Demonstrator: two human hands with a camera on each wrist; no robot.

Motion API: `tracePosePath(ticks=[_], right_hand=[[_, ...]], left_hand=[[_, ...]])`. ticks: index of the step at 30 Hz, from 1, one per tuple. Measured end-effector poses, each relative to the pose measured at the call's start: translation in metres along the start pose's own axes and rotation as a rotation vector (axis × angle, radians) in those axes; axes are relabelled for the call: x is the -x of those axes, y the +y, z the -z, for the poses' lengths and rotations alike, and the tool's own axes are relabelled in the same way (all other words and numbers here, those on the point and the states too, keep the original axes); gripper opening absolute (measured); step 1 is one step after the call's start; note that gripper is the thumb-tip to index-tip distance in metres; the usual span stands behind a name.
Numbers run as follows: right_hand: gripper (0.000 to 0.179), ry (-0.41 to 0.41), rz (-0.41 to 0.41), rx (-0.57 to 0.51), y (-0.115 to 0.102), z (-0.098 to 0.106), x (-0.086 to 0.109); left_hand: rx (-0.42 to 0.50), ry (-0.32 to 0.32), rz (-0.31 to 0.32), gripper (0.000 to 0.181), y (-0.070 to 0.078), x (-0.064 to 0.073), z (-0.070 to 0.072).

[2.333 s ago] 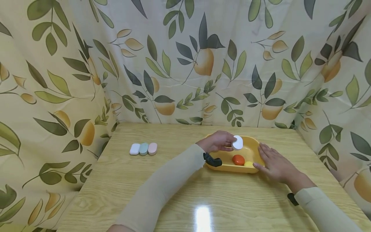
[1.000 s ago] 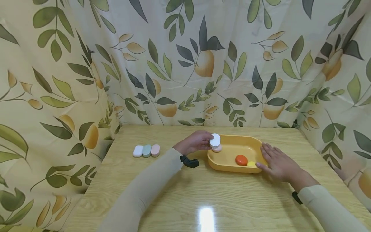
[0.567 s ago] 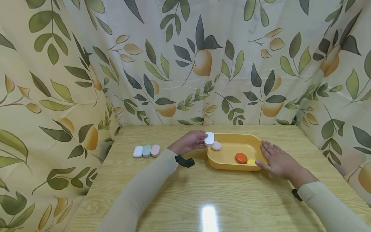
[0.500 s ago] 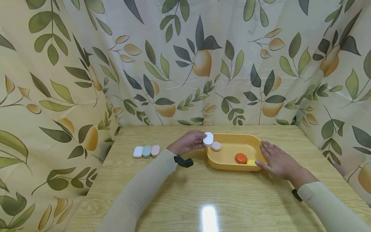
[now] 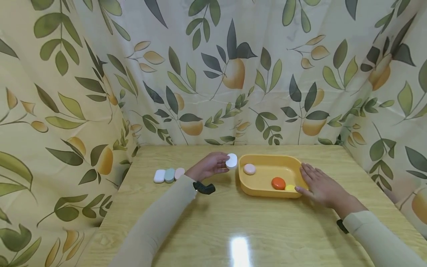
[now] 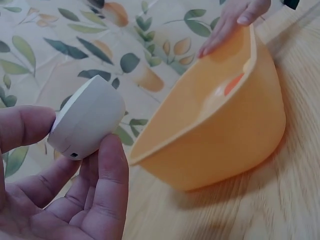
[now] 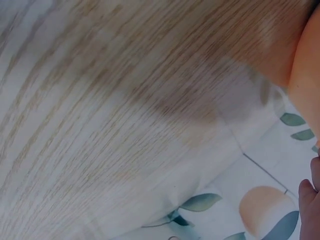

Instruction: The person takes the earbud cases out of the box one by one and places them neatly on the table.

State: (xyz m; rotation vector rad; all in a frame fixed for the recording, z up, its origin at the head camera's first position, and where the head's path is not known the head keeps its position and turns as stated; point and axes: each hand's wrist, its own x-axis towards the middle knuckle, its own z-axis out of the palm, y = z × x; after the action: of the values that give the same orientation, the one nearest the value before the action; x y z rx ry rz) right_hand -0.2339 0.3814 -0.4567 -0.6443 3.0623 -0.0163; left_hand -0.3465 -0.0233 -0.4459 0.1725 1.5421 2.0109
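Observation:
My left hand (image 5: 211, 165) pinches a small white rounded case (image 5: 231, 161) between thumb and fingers, just left of the yellow basin (image 5: 263, 193). In the left wrist view, the white case (image 6: 90, 120) is held tilted, with a seam round it and a small dark square hole low on its side. My right hand (image 5: 321, 186) rests with straight fingers against the basin's right end. Inside the basin lie a pale pink rounded piece (image 5: 249, 169) at the left, an orange-red one (image 5: 278, 183) and a yellow one (image 5: 290, 187), partly hidden by the front wall.
On the wooden table (image 5: 267, 230), a white case (image 5: 159, 176), a green case (image 5: 169, 175) and a pink case (image 5: 179, 173) sit in a row at the left. The left forearm reaches in close beside them. A leaf-and-fruit patterned curtain (image 5: 213, 74) hangs behind the table and along its sides.
My left hand has carried the white case leftward, from over the basin to outside its left rim. The pink piece in the basin has come into view. The right hand stays at the basin's end.

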Motion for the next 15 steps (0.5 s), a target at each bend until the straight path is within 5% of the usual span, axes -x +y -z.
tracePosePath(ticks=[15], right_hand=[[0.087,-0.003,-0.006,-0.016,0.000,-0.002,0.002]], left_hand=[[0.014,0.011,-0.033,0.017,0.002,0.028,0.044]])
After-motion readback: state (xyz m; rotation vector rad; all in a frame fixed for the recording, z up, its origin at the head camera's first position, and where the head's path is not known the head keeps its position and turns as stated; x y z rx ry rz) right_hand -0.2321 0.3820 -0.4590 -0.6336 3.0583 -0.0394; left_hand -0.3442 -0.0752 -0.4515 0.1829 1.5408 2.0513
